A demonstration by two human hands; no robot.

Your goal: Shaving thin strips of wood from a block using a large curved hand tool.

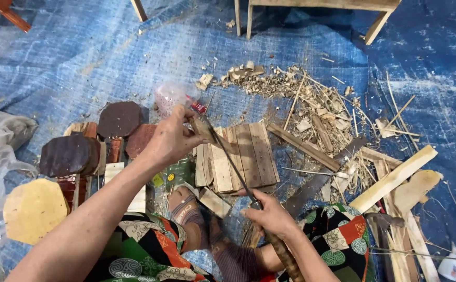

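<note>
So the person is sitting on a blue tarp (82,57) on the floor, knees out in patterned fabric, with a little slat panel (243,154) laid flat right in front of them. I'll use that panel as the reference for everything.

The left hand (171,140) sits at the panel's upper left corner, its grip pinched shut on the end of a small wood piece (201,127), probably to keep it steady against the blade. The right hand (271,214) is just below the panel's bottom edge, fingers wrapped tight round the handle of a long knife (233,164). The blade runs diagonally across the panel up to that wood piece, so it looks like a shaving or splitting hold, with one hand bracing and the other guiding.

Left of the panel there's a cluster of octagonal wood blocks (119,119), some dark brown, and one pale yellow block (35,209) further down and left. Above and to the right of the panel lies a big heap of shavings (311,102) and splinters, landing away from the body. Right of it, a few loose planks (395,177) are close at hand. A white bottle (450,266) sits far down to the right, and wooden furniture legs (249,21) stand well above the panel.
</note>
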